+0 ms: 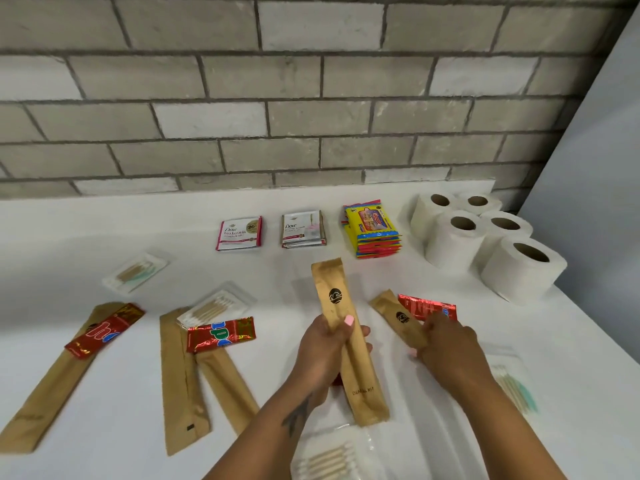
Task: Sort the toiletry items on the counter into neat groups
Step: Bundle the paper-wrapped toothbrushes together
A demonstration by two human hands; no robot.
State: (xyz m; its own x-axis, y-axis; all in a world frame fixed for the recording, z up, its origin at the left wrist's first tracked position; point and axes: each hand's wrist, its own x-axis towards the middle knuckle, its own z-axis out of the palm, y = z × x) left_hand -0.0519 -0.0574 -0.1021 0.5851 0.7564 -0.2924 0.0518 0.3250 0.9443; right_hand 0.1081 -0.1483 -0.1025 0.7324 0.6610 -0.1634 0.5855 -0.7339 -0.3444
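Left hand (327, 344) holds one dental kit sleeve (346, 337), long axis pointing away; right hand (440, 341) pinches a second sleeve (398, 317) just right of it.

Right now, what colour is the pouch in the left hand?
Tan kraft brown with a black round logo, the pouch in the left hand; head view.

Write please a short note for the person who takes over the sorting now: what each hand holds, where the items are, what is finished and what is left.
Left hand: grips a kraft dental kit pouch, lifted.
Right hand: fingers curled on a second dental kit pouch lying beside a red sachet.
Done, along the wall: two Dove sachet stacks, yellow wipes stack, five toilet rolls.
Left: other kraft pouches, red sachets and cotton bud packs lie mixed on the counter; group each kind.
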